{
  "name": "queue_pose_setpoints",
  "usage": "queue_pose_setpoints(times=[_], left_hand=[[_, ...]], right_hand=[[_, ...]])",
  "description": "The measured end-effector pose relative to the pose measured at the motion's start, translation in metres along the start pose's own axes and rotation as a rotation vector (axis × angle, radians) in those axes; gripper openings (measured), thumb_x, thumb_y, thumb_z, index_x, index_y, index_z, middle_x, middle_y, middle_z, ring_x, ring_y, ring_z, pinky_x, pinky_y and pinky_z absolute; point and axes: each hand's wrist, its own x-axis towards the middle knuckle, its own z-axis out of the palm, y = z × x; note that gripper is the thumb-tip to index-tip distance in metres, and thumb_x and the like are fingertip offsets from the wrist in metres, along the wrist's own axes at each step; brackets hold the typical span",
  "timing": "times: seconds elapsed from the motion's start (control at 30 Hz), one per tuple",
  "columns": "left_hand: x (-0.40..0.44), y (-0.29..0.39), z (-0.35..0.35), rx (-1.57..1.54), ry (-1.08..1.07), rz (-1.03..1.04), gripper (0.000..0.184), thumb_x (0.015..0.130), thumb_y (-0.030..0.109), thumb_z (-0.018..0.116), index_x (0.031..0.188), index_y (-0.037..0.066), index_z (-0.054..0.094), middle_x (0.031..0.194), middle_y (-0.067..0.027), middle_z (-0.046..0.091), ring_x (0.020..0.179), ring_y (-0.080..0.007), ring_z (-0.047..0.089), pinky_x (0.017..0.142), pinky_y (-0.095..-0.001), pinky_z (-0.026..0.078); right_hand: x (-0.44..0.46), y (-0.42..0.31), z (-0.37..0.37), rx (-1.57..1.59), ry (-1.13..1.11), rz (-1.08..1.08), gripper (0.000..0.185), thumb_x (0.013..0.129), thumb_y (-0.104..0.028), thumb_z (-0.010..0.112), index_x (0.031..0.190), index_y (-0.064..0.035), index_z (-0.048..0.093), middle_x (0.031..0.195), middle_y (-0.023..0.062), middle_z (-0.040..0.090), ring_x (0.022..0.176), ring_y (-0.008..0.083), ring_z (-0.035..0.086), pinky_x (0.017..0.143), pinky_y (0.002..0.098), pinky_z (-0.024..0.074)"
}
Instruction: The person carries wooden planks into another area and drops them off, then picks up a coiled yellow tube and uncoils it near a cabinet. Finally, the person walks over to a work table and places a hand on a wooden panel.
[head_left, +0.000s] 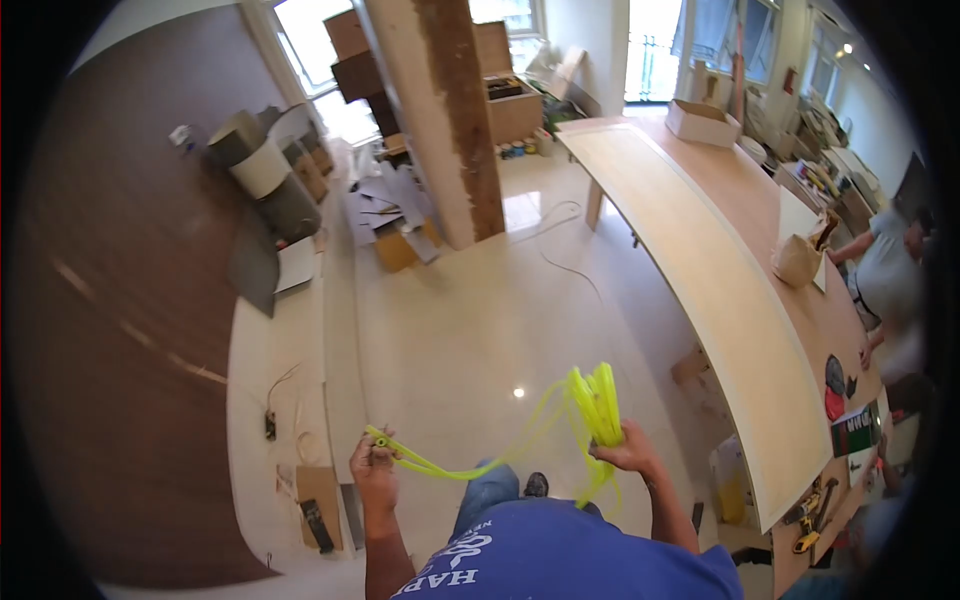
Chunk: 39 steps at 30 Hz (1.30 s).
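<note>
A bright yellow-green hose (595, 405), thin and gathered into loops, hangs in front of my body. My right hand (628, 448) is closed around the lower part of the looped bundle, and loose strands dangle below it. Out to the left, my left hand (376, 462) pinches the hose near one end, its thumb and fingers pressed on it. Between the two hands a slack length sags in a curve. Whether a fitting sits on the end at my left hand is too small to tell.
A long workbench (690, 260) with a pale panel runs along the right, bearing a cordless drill (806, 535) and a paper bag (797, 262). A co-worker (885, 260) stands beyond it. A pillar (440, 120) rises ahead; a thin cable (570, 268) lies on the floor.
</note>
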Motion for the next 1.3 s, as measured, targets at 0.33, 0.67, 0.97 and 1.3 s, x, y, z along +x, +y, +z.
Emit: queue_pose_setpoints(times=[0.33, 0.67, 0.97, 1.3], left_hand=[[0.298, -0.114, 0.075, -0.178, 0.068, -0.094, 0.046, 0.099, 0.027, 0.062, 0.123, -0.011, 0.052, 0.11, -0.0137, 0.061, 0.087, -0.0162, 0.056, 0.079, -0.0305, 0.048], [0.605, -0.128, 0.262, 0.019, -0.439, 0.048, 0.045, 0.1, 0.039, 0.059, 0.111, -0.004, 0.058, 0.097, -0.0088, 0.057, 0.084, -0.0172, 0.058, 0.073, -0.0304, 0.049], [0.817, -0.18, 0.448, -0.031, -0.51, 0.118, 0.041, 0.1, 0.035, 0.059, 0.101, -0.006, 0.061, 0.097, -0.0076, 0.05, 0.071, -0.0146, 0.056, 0.062, -0.0282, 0.051], [1.017, -0.219, 0.594, 0.022, -0.553, 0.144, 0.03, 0.095, 0.025, 0.066, 0.103, -0.004, 0.063, 0.096, -0.0104, 0.057, 0.079, -0.0168, 0.06, 0.068, -0.0306, 0.053]], right_hand=[[0.319, -0.072, -0.08, -0.215, -0.074, -0.014, 0.025, 0.07, -0.02, 0.071, 0.088, -0.0024, 0.07, 0.078, 0.0143, 0.07, 0.069, 0.0278, 0.068, 0.067, 0.0378, 0.0525], [0.575, -0.124, -0.16, 0.009, 0.079, -0.043, 0.021, 0.074, -0.016, 0.069, 0.09, -0.0024, 0.07, 0.081, 0.0126, 0.071, 0.073, 0.0231, 0.068, 0.071, 0.0346, 0.0528], [0.842, -0.125, -0.267, 0.348, 0.027, -0.246, 0.021, 0.076, -0.01, 0.072, 0.094, 0.0001, 0.069, 0.084, 0.0093, 0.072, 0.077, 0.0154, 0.065, 0.074, 0.0332, 0.0521], [1.129, -0.183, -0.402, 0.57, 0.043, -0.278, 0.018, 0.08, -0.011, 0.074, 0.091, 0.0016, 0.068, 0.08, 0.0072, 0.069, 0.073, 0.0142, 0.065, 0.068, 0.0305, 0.0527]])
